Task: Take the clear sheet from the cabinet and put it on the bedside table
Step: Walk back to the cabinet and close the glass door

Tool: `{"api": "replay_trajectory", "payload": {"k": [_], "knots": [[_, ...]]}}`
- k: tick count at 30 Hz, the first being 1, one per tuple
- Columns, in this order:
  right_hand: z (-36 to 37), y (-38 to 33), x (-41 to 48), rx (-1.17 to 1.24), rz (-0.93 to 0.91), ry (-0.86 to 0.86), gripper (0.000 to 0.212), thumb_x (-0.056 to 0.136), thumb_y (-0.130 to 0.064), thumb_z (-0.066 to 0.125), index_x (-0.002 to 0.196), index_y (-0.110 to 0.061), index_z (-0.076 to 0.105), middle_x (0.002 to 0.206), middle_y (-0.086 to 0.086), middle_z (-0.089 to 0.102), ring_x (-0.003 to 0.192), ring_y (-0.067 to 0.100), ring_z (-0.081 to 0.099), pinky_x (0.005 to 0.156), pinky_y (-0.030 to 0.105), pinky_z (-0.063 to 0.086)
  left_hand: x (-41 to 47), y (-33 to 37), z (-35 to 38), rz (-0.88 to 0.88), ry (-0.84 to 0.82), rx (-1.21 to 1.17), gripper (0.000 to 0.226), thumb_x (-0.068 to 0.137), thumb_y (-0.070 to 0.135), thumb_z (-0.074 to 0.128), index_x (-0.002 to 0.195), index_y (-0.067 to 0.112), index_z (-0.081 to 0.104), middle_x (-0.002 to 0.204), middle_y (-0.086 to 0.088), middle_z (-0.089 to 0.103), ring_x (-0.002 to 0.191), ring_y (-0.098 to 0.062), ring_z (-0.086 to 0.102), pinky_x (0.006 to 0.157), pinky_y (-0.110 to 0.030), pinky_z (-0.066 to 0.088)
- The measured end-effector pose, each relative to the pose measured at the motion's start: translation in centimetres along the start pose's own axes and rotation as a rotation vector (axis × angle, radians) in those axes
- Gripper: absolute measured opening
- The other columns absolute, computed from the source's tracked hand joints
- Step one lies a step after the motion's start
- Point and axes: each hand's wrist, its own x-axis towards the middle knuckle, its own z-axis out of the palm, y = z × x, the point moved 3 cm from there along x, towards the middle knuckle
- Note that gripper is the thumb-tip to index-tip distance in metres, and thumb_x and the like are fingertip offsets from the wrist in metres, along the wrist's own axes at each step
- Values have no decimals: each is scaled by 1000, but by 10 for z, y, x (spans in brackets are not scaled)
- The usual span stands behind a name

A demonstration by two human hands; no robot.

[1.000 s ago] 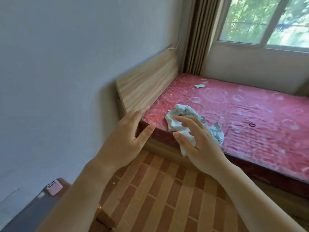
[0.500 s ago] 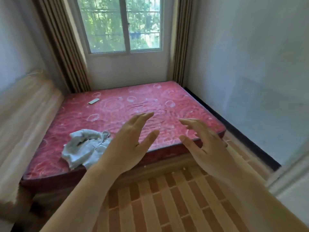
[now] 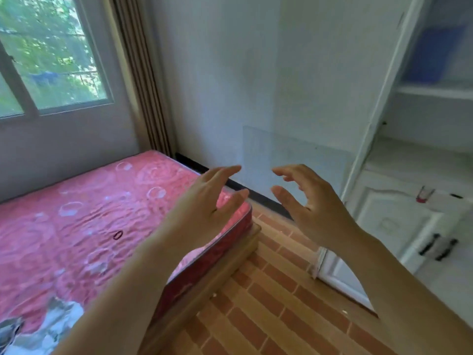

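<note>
A clear sheet (image 3: 307, 160) leans upright against the white side panel of the cabinet (image 3: 419, 155), its faint edges showing just beyond my fingers. My left hand (image 3: 204, 208) is raised over the foot corner of the bed, fingers spread, holding nothing. My right hand (image 3: 312, 206) hovers in front of the sheet's lower part with fingers curled apart, also holding nothing. Neither hand touches the sheet. The bedside table is out of view.
A bed with a pink mattress (image 3: 89, 221) fills the left, a crumpled cloth (image 3: 46, 326) at its near edge. The white cabinet has open shelves and lower doors with dark handles (image 3: 440, 247). Brick-patterned floor (image 3: 268, 303) runs between bed and cabinet. A window and curtain (image 3: 143, 73) stand behind.
The view has swung right, from the headboard and cloth past the window to the cabinet side. Both hands stayed raised and empty, now in front of the leaning sheet.
</note>
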Motion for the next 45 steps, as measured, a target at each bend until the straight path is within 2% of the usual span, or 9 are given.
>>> {"api": "replay_trajectory", "payload": {"k": [5,7,10,13,19,24,30,35,45], "knots": [[-31,33,55,-127,55,145,42,87,-50,41,122,-28,49,117,-19,47,106,-11,41,88,-3,26,97,-13,20,151,-30,-88,57,85,64,31,135,36,34,140,11,42,119,-9,46,97,-32,41],[-46,46,67,-159,95,221,43,87,-49,41,123,-27,49,119,-18,47,108,-7,42,89,1,28,133,-8,31,222,-44,-119,55,86,61,33,135,36,34,140,12,41,116,-6,45,92,-28,41],[-71,66,76,-185,166,319,43,87,-49,42,122,-26,49,119,-16,48,109,-4,44,91,6,30,179,9,48,321,-85,-165,53,86,56,36,136,35,35,140,13,41,98,1,48,83,-23,37],[-101,84,81,-260,218,390,40,88,-45,44,122,-25,49,118,-15,49,107,-4,44,88,2,31,219,29,65,406,-111,-207,54,86,55,36,136,35,35,140,13,40,78,-6,58,76,-23,37],[-159,108,100,-357,237,486,38,90,-38,48,123,-19,51,119,-10,50,107,-3,44,90,10,34,281,57,91,507,-97,-294,52,87,51,39,135,33,37,135,13,43,95,-11,55,69,-12,36],[-193,127,123,-430,168,502,34,91,-37,48,122,-22,53,124,-7,50,115,2,44,97,19,36,327,83,99,528,-23,-452,43,89,44,39,130,30,44,130,15,48,111,6,40,78,5,28],[-225,150,161,-447,6,610,30,89,-32,54,118,-23,55,127,-5,45,117,0,39,98,21,38,378,99,103,561,66,-400,47,88,47,38,131,29,44,123,18,45,109,5,41,76,-2,32],[-236,168,180,-419,-43,680,34,87,-33,56,120,-25,54,135,0,41,126,13,39,98,41,45,409,97,119,536,35,-477,52,84,53,33,130,31,45,126,16,47,114,3,41,82,-6,30],[-235,180,201,-501,1,744,53,87,-30,57,136,-20,39,140,1,38,128,10,36,98,35,44,484,111,142,680,71,-583,46,90,47,33,130,28,44,126,18,43,113,6,38,85,-6,31]]}}
